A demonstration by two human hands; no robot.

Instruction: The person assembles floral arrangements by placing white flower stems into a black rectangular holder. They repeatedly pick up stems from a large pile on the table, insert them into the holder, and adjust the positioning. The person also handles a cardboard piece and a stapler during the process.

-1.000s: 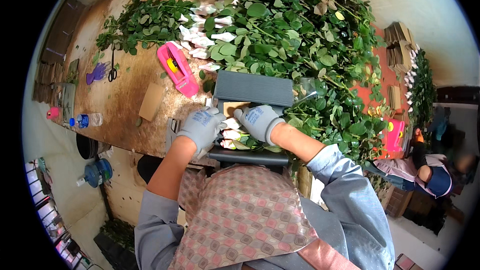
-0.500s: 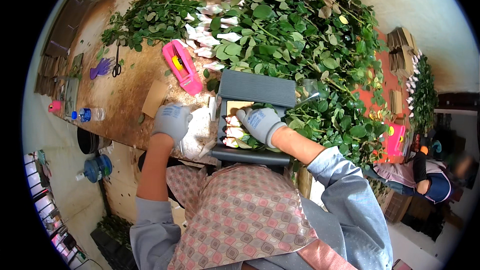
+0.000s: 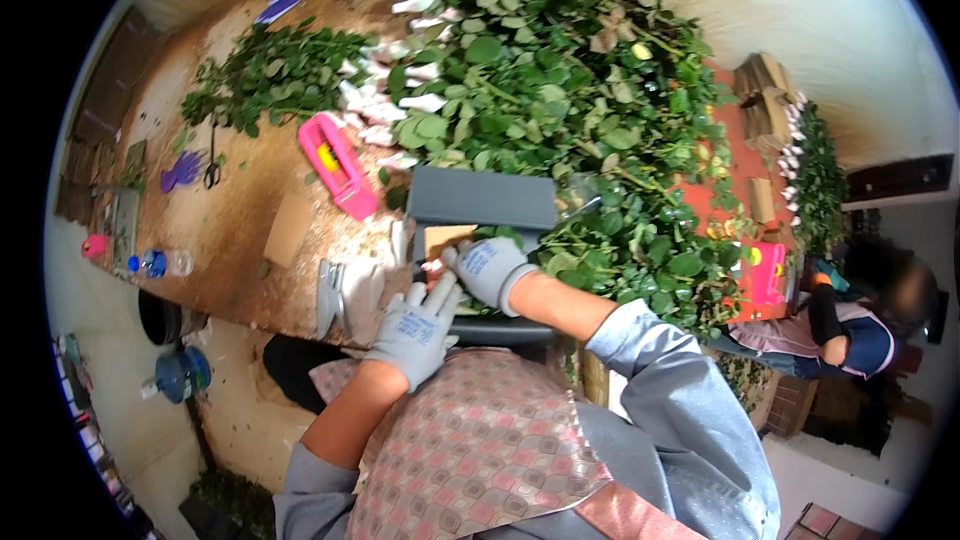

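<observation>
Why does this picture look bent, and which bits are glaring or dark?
Head view: fisheye lens bends the brown wooden table; same view: strong light pales the right blue-grey fabric sleeve; same view: the far-right background lies in deep shadow.

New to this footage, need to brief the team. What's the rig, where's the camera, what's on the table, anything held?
No robot here: these are a person's own gloved hands, filmed by a wide fisheye camera worn on the head and looking down, so straight edges bend. Picture left is the person's left.

On the table lie a big heap of leafy stems with white-wrapped ends, a pink tape dispenser, scissors and a bottle.

The right hand is over a dark stand, beside some cardboard; its grip is hidden. The left hand is open by pinkish flowers.
</observation>
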